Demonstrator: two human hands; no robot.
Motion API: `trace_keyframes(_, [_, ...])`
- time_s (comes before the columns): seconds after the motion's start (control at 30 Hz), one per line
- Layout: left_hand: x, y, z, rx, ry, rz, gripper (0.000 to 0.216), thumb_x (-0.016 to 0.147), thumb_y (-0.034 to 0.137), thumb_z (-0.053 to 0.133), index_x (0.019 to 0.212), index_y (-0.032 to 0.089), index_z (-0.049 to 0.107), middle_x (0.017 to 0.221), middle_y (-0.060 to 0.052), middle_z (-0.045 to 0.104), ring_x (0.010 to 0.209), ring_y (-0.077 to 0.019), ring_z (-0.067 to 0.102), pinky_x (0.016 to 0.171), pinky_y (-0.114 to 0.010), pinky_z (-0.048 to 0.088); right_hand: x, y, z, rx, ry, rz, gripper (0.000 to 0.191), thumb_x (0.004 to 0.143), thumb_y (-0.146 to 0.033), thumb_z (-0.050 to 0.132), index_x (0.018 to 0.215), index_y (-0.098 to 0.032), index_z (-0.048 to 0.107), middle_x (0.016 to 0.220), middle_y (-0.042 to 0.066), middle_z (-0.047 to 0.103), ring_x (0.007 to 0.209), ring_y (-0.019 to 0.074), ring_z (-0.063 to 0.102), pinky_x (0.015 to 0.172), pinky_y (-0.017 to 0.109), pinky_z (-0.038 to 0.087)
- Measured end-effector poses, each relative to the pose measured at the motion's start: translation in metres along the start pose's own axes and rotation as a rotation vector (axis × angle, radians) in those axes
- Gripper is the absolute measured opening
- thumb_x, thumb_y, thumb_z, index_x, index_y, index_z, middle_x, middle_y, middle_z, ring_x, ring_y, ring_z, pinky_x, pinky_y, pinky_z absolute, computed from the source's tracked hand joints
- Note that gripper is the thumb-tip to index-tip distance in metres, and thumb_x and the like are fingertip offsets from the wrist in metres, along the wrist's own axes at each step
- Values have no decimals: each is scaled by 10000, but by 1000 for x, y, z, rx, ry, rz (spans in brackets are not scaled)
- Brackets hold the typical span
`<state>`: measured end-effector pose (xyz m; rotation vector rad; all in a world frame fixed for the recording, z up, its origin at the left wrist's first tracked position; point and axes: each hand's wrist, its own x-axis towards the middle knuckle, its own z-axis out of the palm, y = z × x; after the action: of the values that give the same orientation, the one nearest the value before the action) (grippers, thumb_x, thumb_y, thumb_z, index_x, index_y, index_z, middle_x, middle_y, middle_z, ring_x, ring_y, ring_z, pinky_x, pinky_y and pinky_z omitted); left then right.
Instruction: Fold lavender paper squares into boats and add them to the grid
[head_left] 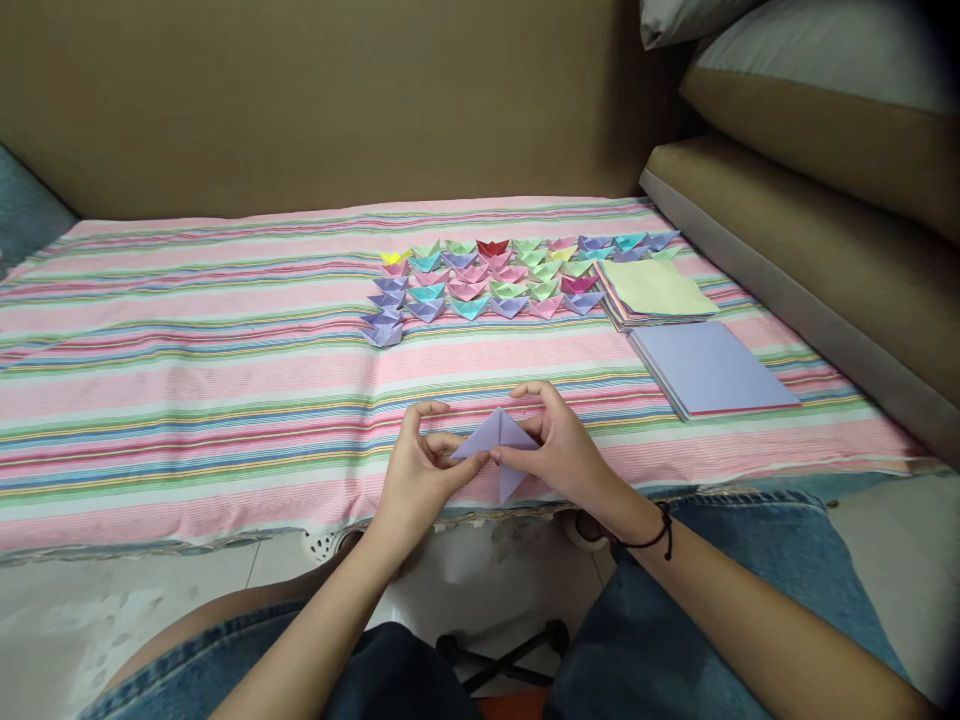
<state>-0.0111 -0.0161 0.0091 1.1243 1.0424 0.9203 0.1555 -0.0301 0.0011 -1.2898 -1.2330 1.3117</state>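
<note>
Your left hand (420,465) and right hand (559,450) both pinch the folded lavender paper (499,440) with closed fingertips above the striped cloth (187,350), well short of the paper boats (510,275)

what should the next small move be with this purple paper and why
Likely press the fold flat on the striped cloth: left hand and right hand both pinch the purple paper at its middle, and it looks only part-folded beside the paper boats.

Soft, even indoor light, faint shadows, sharp centre, dark warped wide-angle corners.
</note>
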Motion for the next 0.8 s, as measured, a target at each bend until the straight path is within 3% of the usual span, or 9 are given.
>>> trace_keyframes(0.2, [5, 7, -4, 11, 40, -29, 589, 563, 209, 792, 967, 227, 364, 553, 72, 656, 463, -101, 570, 493, -186, 382, 3, -4, -2, 27, -12, 15, 517, 636, -252, 712, 1010, -254, 355, 535, -101, 564, 451, 102, 508, 440, 198, 356])
trace_keyframes(0.37, [8, 15, -13, 30, 79, 11, 559, 578, 199, 789, 962, 222, 384, 595, 34, 693, 552, -127, 619, 607, -236, 444, 6, -5, -8, 98, -10, 35, 542, 617, -272, 739, 991, -256, 346, 587, -72, 626, 480, 134, 574, 462, 228, 414])
trace_keyframes(0.67, [6, 12, -15, 3, -71, -24, 408, 676, 194, 713, 952, 220, 414, 575, 74, 587, 599, -121, 583, 628, -238, 428, 5, -5, -7, 194, 76, 92, 579, 574, -266, 768, 979, -254, 354, 613, -39, 661, 560, 188, 642, 520, 276, 473])
trace_keyframes(0.8, [6, 8, -12, 58, -159, 41, 329, 722, 209, 666, 943, 229, 422, 690, 52, 566, 685, -115, 569, 656, -226, 424, 5, -2, -6, 151, 56, 115, 583, 558, -252, 776, 977, -257, 371, 591, -54, 640, 504, 175, 622, 476, 262, 458])
